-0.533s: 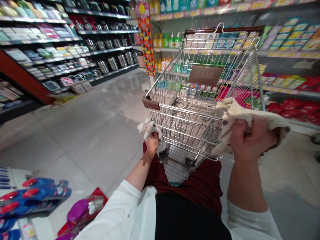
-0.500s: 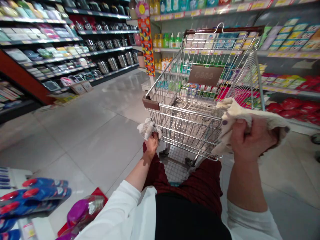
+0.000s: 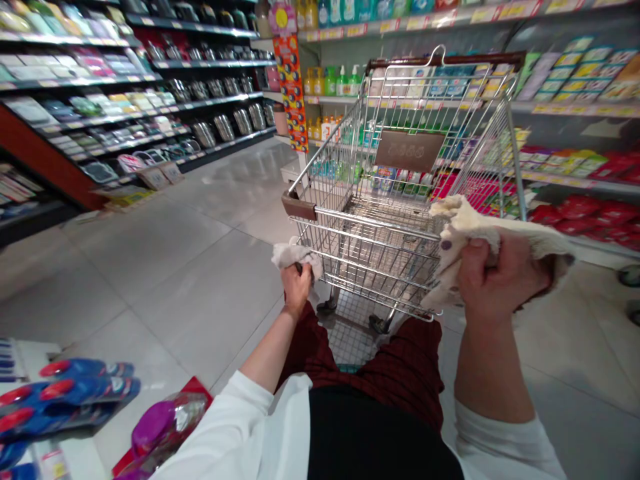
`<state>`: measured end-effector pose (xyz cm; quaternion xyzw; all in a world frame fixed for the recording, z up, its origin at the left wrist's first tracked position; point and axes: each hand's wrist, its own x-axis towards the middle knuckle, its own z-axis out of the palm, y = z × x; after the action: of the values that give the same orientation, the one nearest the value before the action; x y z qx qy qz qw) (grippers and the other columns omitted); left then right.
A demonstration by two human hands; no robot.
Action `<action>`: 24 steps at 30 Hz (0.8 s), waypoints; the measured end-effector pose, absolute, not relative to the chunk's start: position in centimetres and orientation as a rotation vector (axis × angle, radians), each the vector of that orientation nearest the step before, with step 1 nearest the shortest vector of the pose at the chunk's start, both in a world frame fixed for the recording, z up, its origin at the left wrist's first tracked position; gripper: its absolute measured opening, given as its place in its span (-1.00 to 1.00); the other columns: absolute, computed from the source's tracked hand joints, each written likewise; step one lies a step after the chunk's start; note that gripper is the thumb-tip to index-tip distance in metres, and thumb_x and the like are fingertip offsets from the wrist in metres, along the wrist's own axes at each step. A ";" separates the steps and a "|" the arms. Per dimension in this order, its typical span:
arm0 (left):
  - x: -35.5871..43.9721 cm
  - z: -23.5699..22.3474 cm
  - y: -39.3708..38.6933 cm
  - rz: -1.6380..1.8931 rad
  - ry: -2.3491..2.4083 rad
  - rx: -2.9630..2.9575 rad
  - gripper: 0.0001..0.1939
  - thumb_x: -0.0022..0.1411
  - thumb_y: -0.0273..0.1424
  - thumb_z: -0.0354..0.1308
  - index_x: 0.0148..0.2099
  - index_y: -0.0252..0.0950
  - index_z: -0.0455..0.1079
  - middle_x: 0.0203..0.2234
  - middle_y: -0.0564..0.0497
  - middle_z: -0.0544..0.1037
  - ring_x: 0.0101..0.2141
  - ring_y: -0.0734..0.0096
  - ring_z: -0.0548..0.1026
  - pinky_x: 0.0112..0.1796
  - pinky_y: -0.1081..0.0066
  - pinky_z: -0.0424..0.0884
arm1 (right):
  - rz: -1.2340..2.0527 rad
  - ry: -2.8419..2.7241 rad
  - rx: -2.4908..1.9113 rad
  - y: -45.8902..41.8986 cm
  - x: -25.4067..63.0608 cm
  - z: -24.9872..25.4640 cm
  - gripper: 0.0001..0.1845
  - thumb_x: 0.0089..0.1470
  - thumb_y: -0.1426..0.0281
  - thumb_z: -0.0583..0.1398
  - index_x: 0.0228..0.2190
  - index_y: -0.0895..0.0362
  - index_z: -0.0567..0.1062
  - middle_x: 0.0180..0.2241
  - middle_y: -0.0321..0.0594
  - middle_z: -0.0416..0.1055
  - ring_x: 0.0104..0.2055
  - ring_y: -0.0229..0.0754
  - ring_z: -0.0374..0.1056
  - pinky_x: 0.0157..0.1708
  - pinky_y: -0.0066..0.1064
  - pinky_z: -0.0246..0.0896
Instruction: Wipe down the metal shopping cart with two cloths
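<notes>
1. Two walls of store shelving frame the aisle. The shelving (image 3: 130, 87) at 10 o'clock carries steel pots and boxed goods, and the shelving (image 3: 575, 100) at 2 o'clock carries packaged goods, with bottles (image 3: 330, 83) at 12 o'clock.
2. A wide tile floor (image 3: 165, 280) runs from 9 to 11 o'clock, leaving a broad lane between the person and the left shelves. On the right, a narrower strip of floor (image 3: 575, 347) passes between the cart and the lowest shelf edge.
3. A wire shopping cart (image 3: 385, 193) stands directly ahead at 12 o'clock, its basket bare of goods and its near edge just in front of the person's legs.
4. A low display (image 3: 45, 427) sits at 7 o'clock with blue-and-red footwear (image 3: 75, 390) and a purple item in clear wrap (image 3: 165, 423), close beside the person's white sleeve (image 3: 215, 433).
5. The hands are well apart, one at each near corner of the basket.
6. The left hand (image 3: 296, 288) is clamped around a small crumpled off-white cloth (image 3: 293, 255), pressing it against the cart's wires just below the brown corner cap (image 3: 299, 207).
7. The right hand (image 3: 500, 273) is clamped on a longer cream cloth (image 3: 475, 233), bunched against the cart's near right corner, with its end trailing past the wrist.
</notes>
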<state>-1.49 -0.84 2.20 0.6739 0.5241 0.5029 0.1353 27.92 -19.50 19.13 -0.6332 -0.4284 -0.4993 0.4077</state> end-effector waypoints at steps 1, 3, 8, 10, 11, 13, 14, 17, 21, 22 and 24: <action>-1.5 2.8 -0.6 1.474 1.538 1.933 -0.80 0.30 -0.21 0.09 -0.23 -0.23 0.40 -0.31 -0.13 0.55 -0.16 0.14 0.56 -0.05 0.18 0.52 | -1.250 -1.080 -1.596 -19.5 27.9 19.1 -0.62 0.18 0.14 0.06 -0.35 0.11 0.57 -0.53 -0.15 0.46 -0.44 -0.04 0.38 -0.28 -0.27 0.22; -1.4 3.4 -0.2 1.455 1.560 1.920 -0.80 0.31 -0.22 0.09 -0.22 -0.24 0.37 -0.32 -0.11 0.53 -0.24 0.18 0.55 -0.14 0.22 0.53 | -1.242 -1.061 -1.612 -19.4 27.9 19.1 -0.60 0.18 0.12 0.05 -0.35 0.10 0.57 -0.52 -0.15 0.45 -0.41 -0.03 0.40 -0.25 -0.25 0.24; -1.4 3.1 -1.1 1.261 1.446 2.073 -0.83 0.17 -0.40 0.13 -0.20 -0.25 0.49 -0.17 -0.20 0.64 0.03 -0.04 0.58 0.14 0.05 0.46 | -1.294 -1.079 -1.573 -19.4 28.0 19.1 -0.64 0.20 0.16 0.07 -0.36 0.10 0.56 -0.53 -0.19 0.45 -0.45 -0.08 0.36 -0.25 -0.27 0.21; -2.2 3.4 -2.4 1.187 1.437 2.123 -0.67 0.09 -0.45 0.17 -0.06 -0.28 0.52 -0.04 -0.25 0.63 0.09 -0.13 0.55 0.16 -0.01 0.45 | -1.315 -1.116 -1.514 -19.5 28.1 19.1 -0.69 0.20 0.20 0.09 -0.34 0.10 0.56 -0.52 -0.20 0.47 -0.46 -0.09 0.34 -0.27 -0.28 0.19; -2.7 3.7 -3.2 1.123 1.435 2.141 -0.56 0.07 -0.45 0.20 0.05 -0.30 0.50 -0.01 -0.28 0.62 0.06 -0.16 0.57 0.10 -0.02 0.50 | -1.318 -1.125 -1.499 -19.5 28.1 19.1 -0.70 0.20 0.21 0.09 -0.34 0.10 0.55 -0.51 -0.19 0.48 -0.45 -0.09 0.35 -0.27 -0.28 0.18; -3.6 4.8 -5.0 0.978 1.401 2.170 -0.30 0.08 -0.43 0.26 0.30 -0.32 0.34 -0.01 -0.26 0.62 -0.06 -0.11 0.63 -0.07 0.06 0.58 | -1.317 -1.110 -1.505 -19.4 28.1 19.1 -0.68 0.19 0.18 0.09 -0.34 0.10 0.56 -0.50 -0.17 0.49 -0.41 -0.07 0.37 -0.27 -0.28 0.18; -3.9 5.5 -5.8 0.930 1.358 2.192 -0.23 0.12 -0.41 0.28 0.38 -0.29 0.25 -0.04 -0.21 0.63 -0.12 -0.03 0.65 -0.13 0.13 0.59 | -1.312 -1.090 -1.520 -19.4 28.1 19.0 -0.66 0.19 0.17 0.08 -0.35 0.10 0.56 -0.50 -0.17 0.48 -0.41 -0.06 0.37 -0.26 -0.27 0.19; -3.7 8.1 -7.6 1.090 1.202 2.282 -0.47 0.29 -0.37 0.21 0.29 -0.20 0.34 -0.09 -0.08 0.64 -0.14 0.19 0.64 -0.10 0.29 0.56 | -1.285 -1.048 -1.572 -19.2 27.9 18.8 -0.59 0.21 0.13 0.06 -0.37 0.12 0.58 -0.49 -0.13 0.50 -0.41 -0.06 0.39 -0.23 -0.24 0.22; -1.6 12.7 -9.2 1.612 1.077 2.259 -0.81 0.37 -0.38 0.23 0.01 -0.22 0.46 -0.21 0.00 0.58 -0.22 0.34 0.57 -0.18 0.41 0.50 | -1.219 -1.082 -1.634 -19.6 27.7 19.0 -0.55 0.23 0.12 0.05 -0.33 0.15 0.61 -0.46 -0.09 0.55 -0.41 -0.05 0.42 -0.24 -0.23 0.27; -1.0 14.1 -9.6 1.693 1.026 2.250 -0.83 0.37 -0.39 0.25 0.01 -0.21 0.46 -0.22 0.01 0.57 -0.22 0.36 0.56 -0.19 0.42 0.49 | -1.177 -1.111 -1.668 -20.0 27.6 19.3 -0.55 0.24 0.12 0.05 -0.31 0.15 0.63 -0.46 -0.09 0.56 -0.40 -0.05 0.44 -0.25 -0.24 0.28; 0.3 17.1 -10.5 1.835 0.861 2.258 -0.84 0.40 -0.38 0.25 0.00 -0.20 0.45 -0.20 0.01 0.57 -0.18 0.37 0.56 -0.15 0.42 0.49 | -1.071 -1.210 -1.745 -21.0 27.3 20.4 -0.57 0.27 0.13 0.08 -0.26 0.12 0.65 -0.45 -0.12 0.59 -0.39 -0.05 0.48 -0.27 -0.25 0.32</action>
<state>0.26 -10.49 17.09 0.7431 0.2835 0.6038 0.0537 27.27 -20.99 20.39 -0.6810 -0.4722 -0.4179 0.3724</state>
